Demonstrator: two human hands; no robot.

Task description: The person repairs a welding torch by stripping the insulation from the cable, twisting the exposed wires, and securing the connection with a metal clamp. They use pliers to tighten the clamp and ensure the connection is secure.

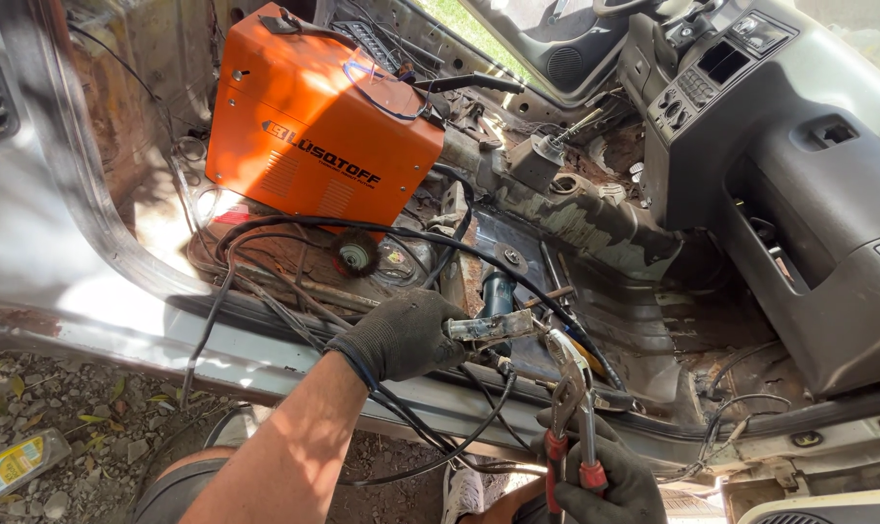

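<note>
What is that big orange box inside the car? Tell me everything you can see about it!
The orange box looks like a welding machine with a painted metal case. It sits tilted on the rusty bare car floor, leaning toward the back wall. Its side has vent slots and dark lettering, and a dark strap lies across its top. Blue wire loops near its upper right corner. Black cables curl on the floor beside it, and a round wire brush lies just below it. Neither gloved hand touches it.

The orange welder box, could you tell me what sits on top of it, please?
On the orange welder box lie a black carry strap and a looped blue wire. Its far side is hidden.
</note>
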